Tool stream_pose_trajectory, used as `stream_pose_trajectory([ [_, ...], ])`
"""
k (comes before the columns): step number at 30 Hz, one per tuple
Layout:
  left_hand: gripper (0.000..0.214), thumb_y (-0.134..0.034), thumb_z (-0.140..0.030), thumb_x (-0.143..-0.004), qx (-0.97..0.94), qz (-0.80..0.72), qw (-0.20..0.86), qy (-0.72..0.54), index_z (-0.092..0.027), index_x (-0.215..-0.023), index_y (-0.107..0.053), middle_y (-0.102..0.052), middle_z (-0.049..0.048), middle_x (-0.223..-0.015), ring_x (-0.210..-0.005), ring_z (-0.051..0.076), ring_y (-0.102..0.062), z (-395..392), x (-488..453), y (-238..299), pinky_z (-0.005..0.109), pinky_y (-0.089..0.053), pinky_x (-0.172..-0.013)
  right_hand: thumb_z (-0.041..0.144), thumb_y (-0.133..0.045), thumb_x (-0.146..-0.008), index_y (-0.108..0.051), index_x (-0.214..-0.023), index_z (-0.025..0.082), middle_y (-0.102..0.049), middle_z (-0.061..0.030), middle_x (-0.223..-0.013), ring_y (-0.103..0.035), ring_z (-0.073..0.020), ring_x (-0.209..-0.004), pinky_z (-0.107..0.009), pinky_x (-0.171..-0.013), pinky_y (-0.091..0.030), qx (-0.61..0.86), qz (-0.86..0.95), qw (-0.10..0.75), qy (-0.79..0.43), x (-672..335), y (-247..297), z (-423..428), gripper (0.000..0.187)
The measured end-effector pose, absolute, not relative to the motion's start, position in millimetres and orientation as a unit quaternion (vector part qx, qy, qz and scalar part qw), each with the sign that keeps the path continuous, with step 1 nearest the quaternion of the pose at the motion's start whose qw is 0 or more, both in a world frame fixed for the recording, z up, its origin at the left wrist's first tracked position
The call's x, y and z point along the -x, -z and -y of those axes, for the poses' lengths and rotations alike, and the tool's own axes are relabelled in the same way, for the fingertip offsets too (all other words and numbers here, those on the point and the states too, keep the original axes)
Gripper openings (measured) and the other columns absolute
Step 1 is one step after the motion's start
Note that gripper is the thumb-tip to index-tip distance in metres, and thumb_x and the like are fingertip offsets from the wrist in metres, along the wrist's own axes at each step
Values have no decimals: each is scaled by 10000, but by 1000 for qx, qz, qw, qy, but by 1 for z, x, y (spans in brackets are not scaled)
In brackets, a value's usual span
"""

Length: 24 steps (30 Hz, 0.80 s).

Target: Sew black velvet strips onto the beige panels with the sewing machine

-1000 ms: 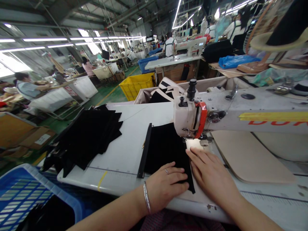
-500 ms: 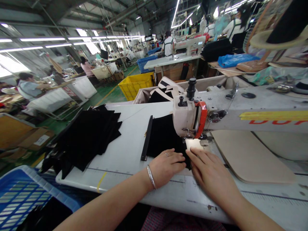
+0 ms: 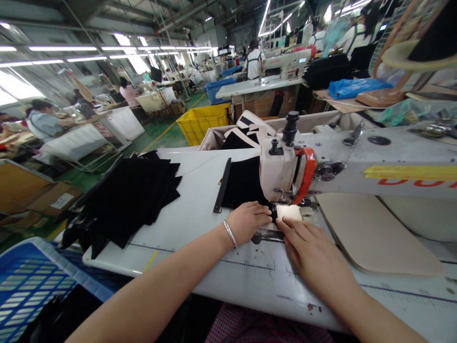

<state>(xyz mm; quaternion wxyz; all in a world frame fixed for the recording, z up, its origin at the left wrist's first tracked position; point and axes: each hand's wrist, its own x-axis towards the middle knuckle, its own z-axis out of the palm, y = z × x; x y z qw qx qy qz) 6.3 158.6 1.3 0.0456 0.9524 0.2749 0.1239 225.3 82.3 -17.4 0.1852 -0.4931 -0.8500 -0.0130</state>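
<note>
A black fabric piece (image 3: 244,183) lies on the white sewing table, its right edge under the head of the sewing machine (image 3: 278,169). A stiff dark strip (image 3: 222,186) with a small gold-coloured zipper pull runs along the fabric's left side. My left hand (image 3: 250,221), with a bracelet and a ring, lies flat on the fabric's near edge, fingers stretched out. Beside the needle area, my right hand (image 3: 309,240) rests flat, its fingertips touching the near edge of a small cream piece (image 3: 288,212). The needle itself is hidden.
Left on the table is a pile of black fabric pieces (image 3: 128,195). A beige rounded panel (image 3: 374,233) lies to the right under the machine arm. A blue basket (image 3: 53,267) stands at lower left, a yellow crate (image 3: 203,125) behind the table. Other people work farther back.
The black fabric has moved away from me past the machine head, and its dark strip has gone with it. My left hand has slid forward; the right hand is nearly unchanged.
</note>
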Motion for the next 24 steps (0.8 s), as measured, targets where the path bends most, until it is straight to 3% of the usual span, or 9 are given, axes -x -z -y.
stream_pose_trajectory([
  [6,287,-470,-76,-891,-942,-303,59,-129,-167,-1120,-616,-610,41,-1221,-1188,161,-521,-175,-14,-4,340,-379,-1094,216,-468,-910,-510,-1320,178,-564,-85,-1281,-516,-261,-1103,-437,-950,-420,491,853,174,19,-227,18,-97,413],
  [15,235,-483,-85,-896,-933,-333,48,-127,-162,-1044,-649,-642,39,-1127,-1100,186,-554,-187,-20,-6,331,-440,-1033,216,-449,-923,-458,-1370,193,-570,-84,-1284,-525,-264,-1086,-434,-911,-419,518,837,175,37,-224,20,-108,447],
  [24,273,-491,-64,-882,-924,-351,50,-143,-175,-1068,-656,-642,47,-1129,-1090,188,-561,-187,-20,-3,339,-462,-1013,221,-442,-928,-466,-1360,191,-584,-97,-1251,-518,-263,-1098,-425,-922,-405,525,829,190,44,-222,17,-106,433],
])
